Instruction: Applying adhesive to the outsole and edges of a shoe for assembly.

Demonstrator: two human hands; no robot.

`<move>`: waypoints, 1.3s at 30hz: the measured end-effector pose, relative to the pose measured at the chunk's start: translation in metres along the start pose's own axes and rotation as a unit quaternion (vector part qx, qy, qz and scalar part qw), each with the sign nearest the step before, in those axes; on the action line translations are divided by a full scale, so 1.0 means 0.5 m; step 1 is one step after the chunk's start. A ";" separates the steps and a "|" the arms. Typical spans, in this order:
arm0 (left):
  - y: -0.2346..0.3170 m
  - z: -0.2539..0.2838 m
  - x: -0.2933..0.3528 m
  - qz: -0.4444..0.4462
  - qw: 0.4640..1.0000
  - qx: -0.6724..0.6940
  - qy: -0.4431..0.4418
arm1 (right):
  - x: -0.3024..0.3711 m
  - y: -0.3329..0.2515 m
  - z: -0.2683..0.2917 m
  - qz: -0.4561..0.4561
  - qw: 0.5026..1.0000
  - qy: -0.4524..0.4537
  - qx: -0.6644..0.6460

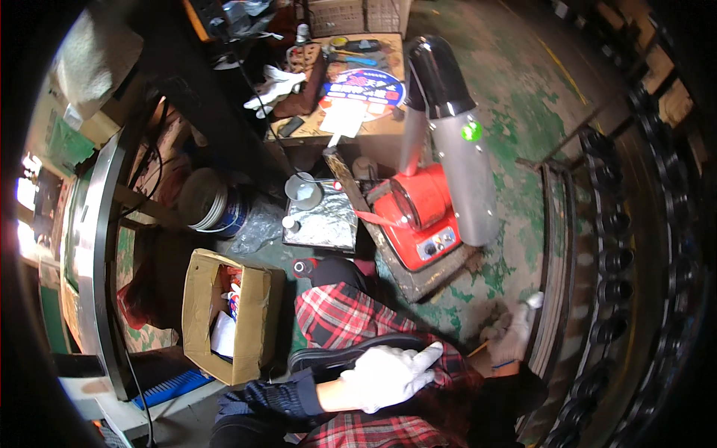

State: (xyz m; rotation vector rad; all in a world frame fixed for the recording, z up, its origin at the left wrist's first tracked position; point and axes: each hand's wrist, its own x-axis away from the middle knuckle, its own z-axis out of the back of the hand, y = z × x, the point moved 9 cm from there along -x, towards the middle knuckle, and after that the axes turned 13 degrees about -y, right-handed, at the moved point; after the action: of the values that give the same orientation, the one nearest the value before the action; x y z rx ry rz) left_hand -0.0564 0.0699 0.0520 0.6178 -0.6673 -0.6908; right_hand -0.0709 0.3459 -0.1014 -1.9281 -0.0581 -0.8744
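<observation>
Head view: your gloved left hand point(387, 378) clasps a black shoe point(327, 357) over your plaid-covered lap point(381, 433); beside the metal rack point(549, 224), your gloved right hand's point(508, 337) grip on a thin stick point(478, 349) cannot be told.

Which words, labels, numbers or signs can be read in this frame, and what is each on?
Oval blue-and-white sheet: large printing, which I won't copy.
Red machine: panel markings too small to read.
Blue bucket: any marks too blurred to read.
Green glowing patch on the grey pipe: washed out.
Left hand's white glove: no lettering visible.
</observation>
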 end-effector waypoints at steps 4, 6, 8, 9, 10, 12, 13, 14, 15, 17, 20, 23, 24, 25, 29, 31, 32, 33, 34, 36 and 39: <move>-0.103 0.166 0.085 0.122 0.986 0.025 0.114 | -0.075 -0.106 0.068 0.207 0.961 0.151 0.103; -0.178 0.274 0.133 0.160 0.952 -0.043 0.259 | -0.168 -0.039 0.074 0.110 0.948 0.114 0.275; -0.292 0.356 0.156 0.229 0.911 -0.059 0.338 | -0.252 0.144 0.062 -0.118 0.742 -0.057 0.658; -0.345 0.408 0.156 0.234 0.886 -0.073 0.393 | -0.261 0.227 0.099 -0.217 0.725 -0.078 0.649; -0.411 0.452 0.147 0.266 0.878 -0.084 0.388 | -0.251 0.300 0.150 -0.319 0.795 -0.032 0.515; -0.505 0.534 0.126 0.278 0.867 -0.148 0.387 | -0.245 0.387 0.188 -0.368 0.867 0.043 0.335; -0.554 0.569 0.112 0.295 0.863 -0.150 0.382 | -0.247 0.408 0.184 -0.363 0.882 0.030 0.298; -0.596 0.600 0.094 0.302 0.863 -0.149 0.377 | -0.246 0.415 0.175 -0.360 0.894 0.028 0.266; -0.629 0.626 0.077 0.309 0.859 -0.148 0.381 | -0.239 0.409 0.168 -0.351 0.904 0.042 0.240; -0.695 0.666 0.045 0.348 0.845 -0.133 0.383 | -0.230 0.371 0.137 -0.319 0.919 0.035 0.229; -0.774 0.673 0.032 0.426 0.817 -0.092 0.377 | -0.204 0.299 0.106 -0.261 0.931 0.002 0.257; -0.762 0.691 0.013 0.367 0.810 -0.250 0.384 | -0.175 0.272 0.110 -0.195 0.938 -0.092 0.272; -0.751 0.691 0.002 0.320 0.819 -0.288 0.380 | -0.185 0.260 0.122 -0.177 0.846 -0.110 0.490; -0.768 0.687 0.005 0.358 0.815 -0.292 0.350 | -0.165 0.279 0.109 -0.163 0.741 -0.255 0.600; -0.768 0.685 0.023 0.355 0.827 -0.220 0.376 | -0.222 0.165 0.146 -0.020 0.649 -0.069 0.758; -0.752 0.680 0.040 0.403 0.805 -0.237 0.367 | -0.222 0.020 0.157 0.021 0.643 0.043 0.764; -0.741 0.672 0.053 0.387 0.813 -0.202 0.385 | -0.201 -0.071 0.141 0.092 0.591 0.091 0.796; -0.711 0.665 0.063 0.316 0.837 -0.174 0.411 | -0.174 -0.164 0.122 0.194 0.585 0.137 0.776; -0.669 0.650 0.080 0.236 0.842 -0.183 0.448 | -0.137 -0.238 0.155 0.267 0.722 0.181 0.612; -0.635 0.605 0.149 0.251 0.822 -0.159 0.486 | -0.119 -0.260 0.264 0.337 0.909 0.208 0.130; -0.576 0.545 0.249 0.310 0.801 -0.151 0.490 | -0.264 -0.045 0.200 0.040 0.783 0.011 0.620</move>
State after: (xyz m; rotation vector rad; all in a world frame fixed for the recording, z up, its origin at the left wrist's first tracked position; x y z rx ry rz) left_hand -0.2856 -0.2768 0.0649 0.3422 0.2373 0.1906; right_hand -0.1227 0.4786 -0.1887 -0.6536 -0.4256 -0.5326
